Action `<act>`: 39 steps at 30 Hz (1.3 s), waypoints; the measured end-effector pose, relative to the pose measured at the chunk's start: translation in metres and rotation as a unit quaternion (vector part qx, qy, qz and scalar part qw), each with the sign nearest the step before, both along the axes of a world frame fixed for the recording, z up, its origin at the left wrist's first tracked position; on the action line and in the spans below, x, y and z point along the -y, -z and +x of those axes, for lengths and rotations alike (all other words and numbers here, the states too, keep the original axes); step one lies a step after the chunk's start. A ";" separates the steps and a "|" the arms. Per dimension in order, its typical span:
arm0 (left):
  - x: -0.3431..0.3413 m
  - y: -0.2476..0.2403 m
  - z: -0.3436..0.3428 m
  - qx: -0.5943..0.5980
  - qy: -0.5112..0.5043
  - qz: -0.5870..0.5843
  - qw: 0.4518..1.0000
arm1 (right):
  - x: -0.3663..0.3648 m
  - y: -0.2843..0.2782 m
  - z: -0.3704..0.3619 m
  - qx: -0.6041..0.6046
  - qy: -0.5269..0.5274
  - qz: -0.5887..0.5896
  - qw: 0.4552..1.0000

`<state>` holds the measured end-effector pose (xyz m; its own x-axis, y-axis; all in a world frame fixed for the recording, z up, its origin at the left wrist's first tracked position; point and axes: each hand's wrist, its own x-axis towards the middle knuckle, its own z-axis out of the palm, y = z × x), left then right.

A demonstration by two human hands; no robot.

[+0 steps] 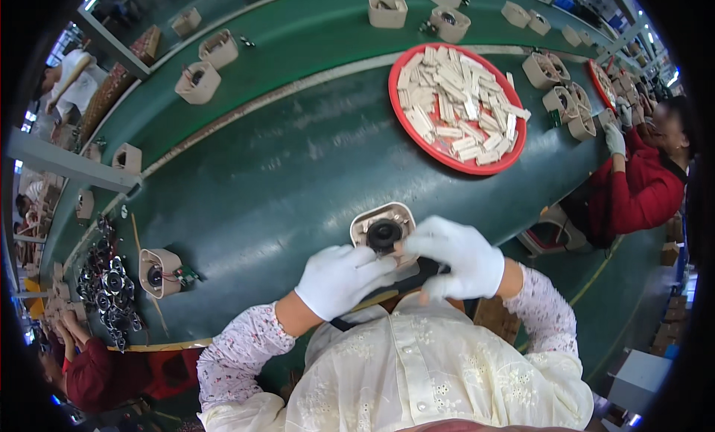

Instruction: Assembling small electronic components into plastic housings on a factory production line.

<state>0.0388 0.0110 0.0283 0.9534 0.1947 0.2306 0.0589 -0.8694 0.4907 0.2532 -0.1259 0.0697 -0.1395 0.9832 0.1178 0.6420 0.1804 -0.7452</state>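
A beige speaker housing [357, 225] stands on the green bench before me, its open side up, with a round black speaker [384, 235] inside. My left hand [346, 280], in a white glove, is closed with its fingers along the housing's near left edge. My right hand [460, 258], gloved too, has bent fingers on the near right rim; a bare fingertip shows beside the speaker. Its thumb hangs lower, apart from the forefinger. Whether a small part lies between the fingertips at the near rim is hidden.
A red round tray [397, 108] of pale flat strips stands beyond my right hand. Another housing [170, 272] with wires and a small green board is at left, near a heap of loose speakers [112, 290]. Farther housings [387, 12] line the green belt. A co-worker [644, 175] sits at right.
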 end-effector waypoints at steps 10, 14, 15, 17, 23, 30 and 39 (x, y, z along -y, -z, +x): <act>-0.004 0.020 -0.021 0.031 0.014 0.023 0.999 | -0.001 -0.012 -0.018 -0.043 0.109 0.252 0.961; -0.032 0.012 -0.026 0.040 -0.152 0.054 0.986 | -0.008 0.023 -0.009 -0.057 0.167 0.204 0.963; -0.049 0.010 -0.023 0.057 -0.200 0.080 0.975 | -0.007 0.038 -0.007 -0.066 0.198 0.180 0.961; -0.092 0.022 -0.030 0.118 -0.301 0.106 0.940 | -0.005 0.056 -0.007 -0.053 0.208 0.184 0.959; -0.263 0.020 -0.066 0.066 -0.518 0.177 0.834 | -0.013 0.055 -0.018 -0.049 0.204 0.168 0.963; -0.383 0.032 -0.145 -0.065 -0.711 0.111 0.692 | -0.002 0.060 -0.017 -0.060 0.220 0.163 0.960; -0.292 0.023 -0.103 0.008 -0.452 0.150 0.879 | 0.004 0.049 -0.003 -0.234 0.284 0.037 0.929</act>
<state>-0.0639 0.3025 0.0049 0.4358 0.7995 0.4134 0.7876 -0.5610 0.2549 0.2501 -0.1296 0.0208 0.4836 0.8691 0.1042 0.2579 -0.0278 -0.9658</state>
